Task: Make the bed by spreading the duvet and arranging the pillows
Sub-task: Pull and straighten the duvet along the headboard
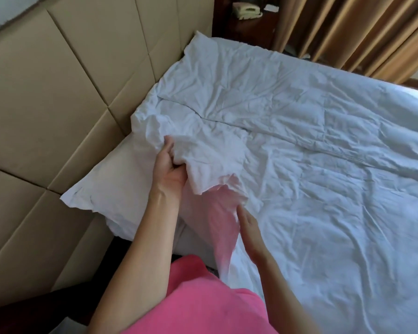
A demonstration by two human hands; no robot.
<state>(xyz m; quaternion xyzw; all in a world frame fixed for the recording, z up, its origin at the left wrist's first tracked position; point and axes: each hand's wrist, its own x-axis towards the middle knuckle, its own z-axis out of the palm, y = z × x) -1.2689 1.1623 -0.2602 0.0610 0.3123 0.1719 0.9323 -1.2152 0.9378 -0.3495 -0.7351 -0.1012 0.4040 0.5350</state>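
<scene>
One hand has a real hold: the left hand, fingers curled into a bunched fold at the near head-end corner of the duvet, lifting that corner off the bed. Right hand lies alongside the hanging flap with fingers straight, touching or nearly touching the cloth; grips nothing.

Duvet position: spread over most of the mattress, creased throughout, one long seam or fold running diagonally across it. The lifted corner is crumpled and turned up, not yet laid flat.

Near pillow sits at the head-end near corner, against the headboard, partly under the lifted cloth. A second pillow shows at the far head-end corner, also against the headboard.

Judgement, step in hand: straightening the top corner. To do it well, I would expect the right hand to take the side edge lower down, both hands to pull the corner taut and square to the bed's edge, then lower it without re-bunching. Risk: dragging the near pillow askew.

Room: padded tan headboard panels; brown curtains beyond the far side of the bed; a telephone on a dark bedside stand at the far head corner. Person wears a pink top.
</scene>
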